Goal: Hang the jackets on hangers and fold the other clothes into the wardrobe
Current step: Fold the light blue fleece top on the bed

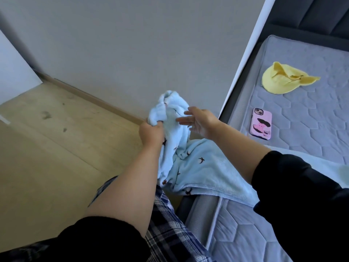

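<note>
The left hand [151,132] gripped the pale blue fleece garment [181,157] by its bunched upper end, the rest trailing down onto the mattress [302,118] edge, while the right hand [198,121], fingers spread and empty, hovered just beside that end.

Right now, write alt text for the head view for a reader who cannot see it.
The left hand grips a bunched light-blue fleece garment with bird prints, the open right hand close beside it. A pink-cased phone and yellow cloth lie on the mattress.
</note>
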